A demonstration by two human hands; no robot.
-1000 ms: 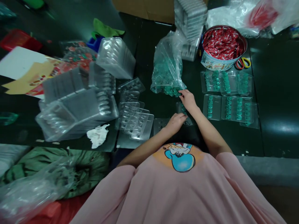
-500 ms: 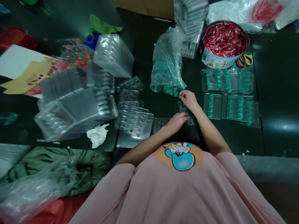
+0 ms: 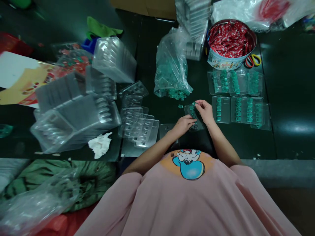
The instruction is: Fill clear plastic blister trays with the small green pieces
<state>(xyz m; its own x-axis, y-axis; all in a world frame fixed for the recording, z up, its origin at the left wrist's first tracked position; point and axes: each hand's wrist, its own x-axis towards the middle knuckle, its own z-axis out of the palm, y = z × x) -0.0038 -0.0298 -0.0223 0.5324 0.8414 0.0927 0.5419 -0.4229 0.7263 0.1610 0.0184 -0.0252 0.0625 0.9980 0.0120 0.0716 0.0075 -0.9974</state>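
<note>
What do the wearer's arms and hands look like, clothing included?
Left hand and right hand are gloveless. The forearms are uncovered; loose, plain pink sleeves end around the elbows. No watch or bracelet shows on either wrist; rings are too small to tell.

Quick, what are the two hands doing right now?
Left hand: fingers on the clear tray; whether they grip it can't be told.
Right hand: fingertips closed on a small green piece.
</note>
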